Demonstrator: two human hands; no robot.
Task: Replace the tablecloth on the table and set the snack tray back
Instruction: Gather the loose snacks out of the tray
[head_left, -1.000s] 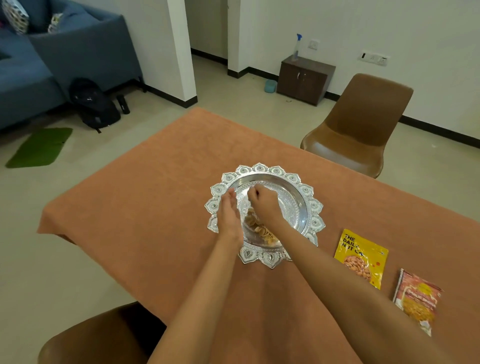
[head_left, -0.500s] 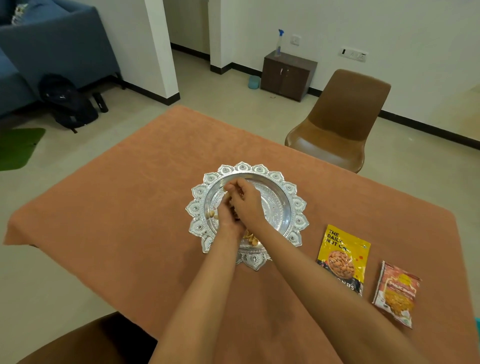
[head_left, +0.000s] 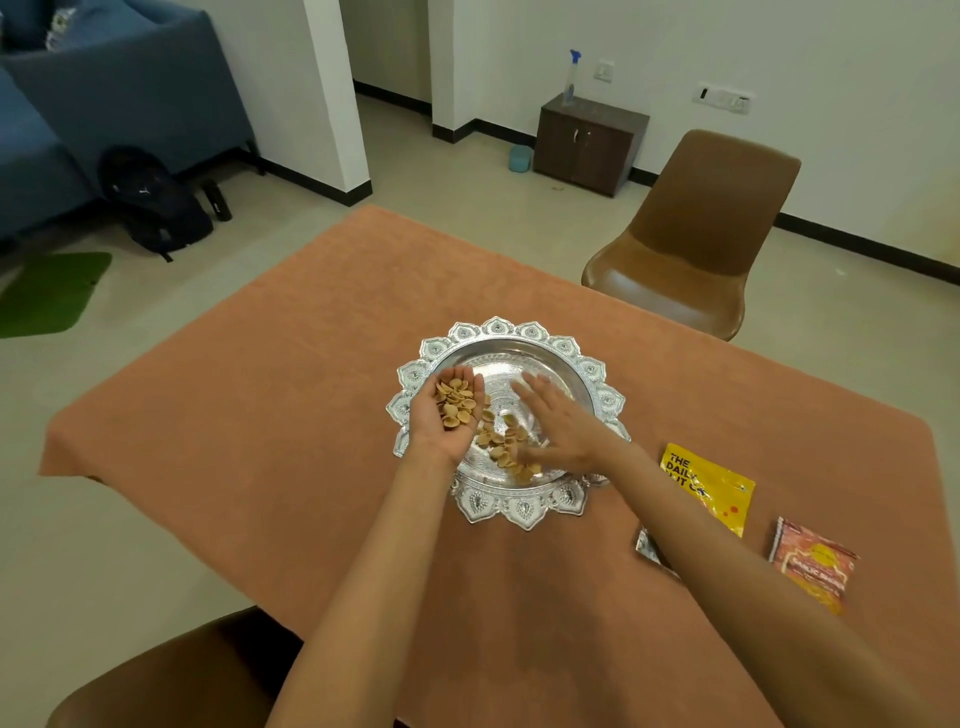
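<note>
Snack tray: the silver tray (head_left: 511, 332) with a scalloped, embossed rim sits on the tabletop near its middle, a little toward the near edge.
Contents: pale nut shells (head_left: 501, 441) lie loose in the near part of the bowl; whether any nuts are among them cannot be told.
Left hand: the left hand (head_left: 452, 415) is held palm up over the tray's left rim, its grip loosely cupped around a heap of shells, fingers not clenched.
Right hand: the right hand (head_left: 558, 423) is over the tray's bowl, fingers spread apart and holding nothing; it is blurred.
Handling: the tray looks like thin stiff metal, probably light, smooth and a bit slippery; I would take it by two opposite sides of the rim and keep it level, since loose shells would slide.
Tablecloth: the orange tablecloth (head_left: 260, 415) covers the whole tabletop and hangs over the left edge; it looks soft and lies flat.
Packets: a yellow packet (head_left: 719, 491) lies toward the right edge, reading "THE DAIL..." with the rest hidden by the arm; a red packet (head_left: 810, 564) beside it has print too blurred to read.
Around: a brown chair (head_left: 691, 244) stands beyond the far right corner.
</note>
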